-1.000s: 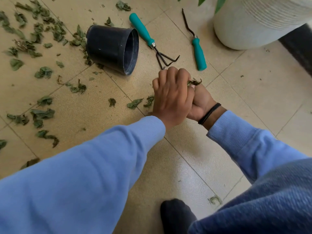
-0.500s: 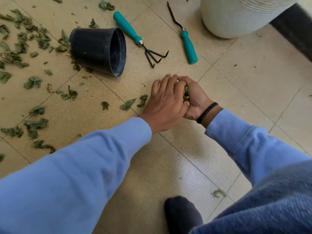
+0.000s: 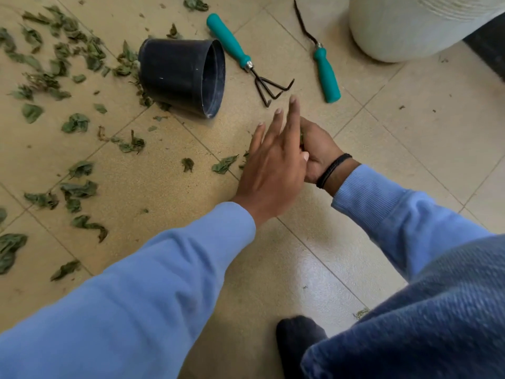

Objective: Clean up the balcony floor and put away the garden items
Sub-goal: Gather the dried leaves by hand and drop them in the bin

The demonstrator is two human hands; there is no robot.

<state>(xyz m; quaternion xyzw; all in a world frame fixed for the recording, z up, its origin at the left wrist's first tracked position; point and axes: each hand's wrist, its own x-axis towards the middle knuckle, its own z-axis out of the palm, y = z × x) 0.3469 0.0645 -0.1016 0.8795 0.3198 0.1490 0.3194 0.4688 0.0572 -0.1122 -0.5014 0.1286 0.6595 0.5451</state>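
leaves [image 3: 58, 77], dry and green, scattered thick across the left half of the tiled floor [image 3: 410, 149], a few more close to the middle. black pot [image 3: 177, 75] tipped on its side just right of the thickest litter, mouth turned right, some leaves touching its base. hand rake [image 3: 246, 57] with teal handle lying flat beside the pot's rim, prongs pointing toward the hands. left hand [image 3: 273, 165] stretched low over the floor, fingers [image 3: 293, 110] spread apart and straight, holding nothing visible, one loose leaf [image 3: 224, 164] just left of it. right hand [image 3: 318, 149] tucked behind the left, touching it, curled closed around a clump of leaves, a sliver of green showing at the fist; black band on that wrist. weeder [image 3: 322, 61] with teal handle farther right, flat on the floor, dark shaft pointing away. white planter [image 3: 404, 28] standing at the top right corner, well apart from the tools. dark sock [image 3: 297, 335] at the bottom edge.
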